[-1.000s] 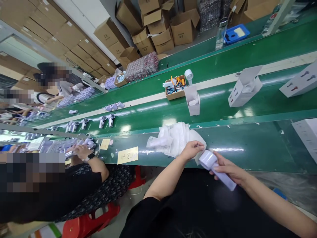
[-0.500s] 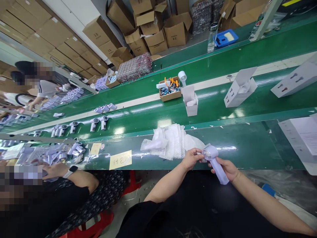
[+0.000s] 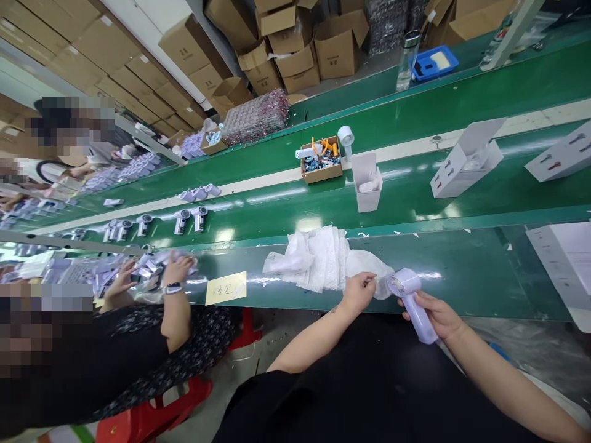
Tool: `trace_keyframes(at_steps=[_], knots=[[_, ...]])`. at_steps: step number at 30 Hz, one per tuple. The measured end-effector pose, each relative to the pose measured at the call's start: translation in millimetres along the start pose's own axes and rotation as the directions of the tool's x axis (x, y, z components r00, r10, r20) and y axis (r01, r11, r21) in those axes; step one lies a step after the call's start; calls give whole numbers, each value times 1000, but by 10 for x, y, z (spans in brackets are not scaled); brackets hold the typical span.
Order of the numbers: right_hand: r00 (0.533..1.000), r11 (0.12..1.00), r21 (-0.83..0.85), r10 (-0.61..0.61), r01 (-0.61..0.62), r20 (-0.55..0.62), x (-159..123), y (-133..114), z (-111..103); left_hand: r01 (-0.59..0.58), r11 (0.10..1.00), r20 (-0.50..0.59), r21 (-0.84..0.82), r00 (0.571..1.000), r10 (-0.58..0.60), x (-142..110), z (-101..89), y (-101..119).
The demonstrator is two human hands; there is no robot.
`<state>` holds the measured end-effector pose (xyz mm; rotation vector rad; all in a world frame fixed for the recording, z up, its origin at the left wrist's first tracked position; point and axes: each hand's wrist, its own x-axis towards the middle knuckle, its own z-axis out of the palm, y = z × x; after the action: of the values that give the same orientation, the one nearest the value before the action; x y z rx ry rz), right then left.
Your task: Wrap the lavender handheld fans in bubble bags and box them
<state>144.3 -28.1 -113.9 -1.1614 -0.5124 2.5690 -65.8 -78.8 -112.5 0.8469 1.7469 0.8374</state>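
Observation:
My right hand [image 3: 438, 315] is wrapped round the handle of a pale purple handheld fan [image 3: 419, 317], whose round head tilts up to the left over the bench edge. My left hand [image 3: 360, 291] is just left of the fan head, apart from it, with fingers curled in a pinch. What it holds, if anything, is too small to make out. Right behind that hand lies a translucent white bag [image 3: 367, 264]. It adjoins a stack of white foam-like pouches [image 3: 325, 258], and a wrapped pale item [image 3: 289, 263] rests on their left side.
Ahead runs a green conveyor [image 3: 258, 215] carrying an open white box [image 3: 368, 184], a larger white box [image 3: 466, 163] and a carton of small parts [image 3: 322, 166]. A yellow note [image 3: 226, 288] lies on the bench. At left, a co-worker's hands [image 3: 173, 271] reach over piled purple fans.
My left hand has drawn away from the fan head to the left. The right hand keeps the fan. The co-worker's hands have moved right, over the pile.

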Motion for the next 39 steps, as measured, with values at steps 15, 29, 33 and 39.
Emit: trace_keyframes(at_steps=[15, 29, 33, 39], knots=[[997, 968, -246, 27, -45, -78, -259, -155, 521, -107, 989, 73, -104, 991, 115, -82, -99, 201], [929, 976, -161, -192, 147, -315, -509, 181, 761, -666, 650, 223, 366, 741, 633, -421, -269, 49], [881, 961, -161, -270, 224, -389, -433, 262, 739, -776, 509, 431, 374, 631, 645, -450, -188, 135], [865, 968, -33, -237, 249, -442, -283, 236, 714, -740, 647, 527, 184, 630, 570, -278, 24, 585]])
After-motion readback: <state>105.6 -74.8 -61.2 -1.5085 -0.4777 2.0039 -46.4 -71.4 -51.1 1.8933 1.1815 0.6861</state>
